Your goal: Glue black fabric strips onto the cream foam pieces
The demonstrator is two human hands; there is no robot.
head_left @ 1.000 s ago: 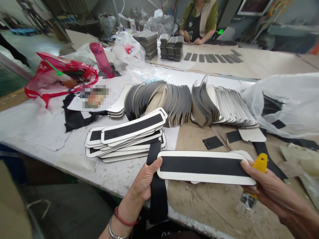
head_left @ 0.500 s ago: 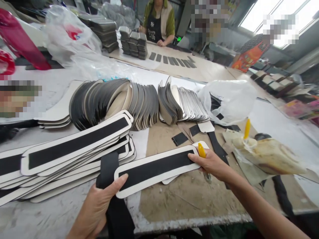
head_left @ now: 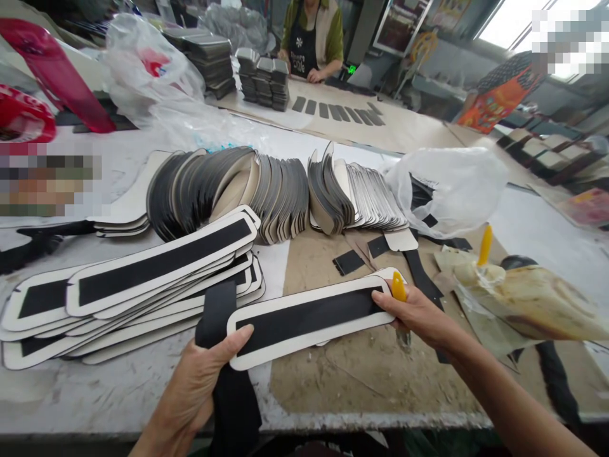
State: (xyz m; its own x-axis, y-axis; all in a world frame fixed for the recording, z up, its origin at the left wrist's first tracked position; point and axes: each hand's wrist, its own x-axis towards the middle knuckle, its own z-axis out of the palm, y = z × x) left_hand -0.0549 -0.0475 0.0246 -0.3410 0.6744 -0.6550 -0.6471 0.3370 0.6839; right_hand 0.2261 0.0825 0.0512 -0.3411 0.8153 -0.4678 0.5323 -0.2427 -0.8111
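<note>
A long cream board piece with a black strip down its middle [head_left: 309, 317] lies across the brown paper in front of me. My left hand [head_left: 200, 384] grips its near-left end with the thumb on top, and also lies over a loose black fabric strip [head_left: 228, 381] that hangs over the table edge. My right hand [head_left: 419, 314] is closed on the piece's right end together with a yellow-capped tool [head_left: 398, 287]. A fanned stack of like pieces [head_left: 143, 285] sits just left of it.
Rows of curved grey and cream pieces [head_left: 266, 190] stand behind. Black scraps [head_left: 349, 261] lie on the brown paper. A plastic bag [head_left: 451, 187] and a glue bag with a yellow nozzle [head_left: 514, 298] are at right. A person in an apron [head_left: 311, 41] works at the far table.
The view has swung right and closer. Both hands still hold the same piece, which has turned slightly and now lies slanted; the stack at left looks nearer.
</note>
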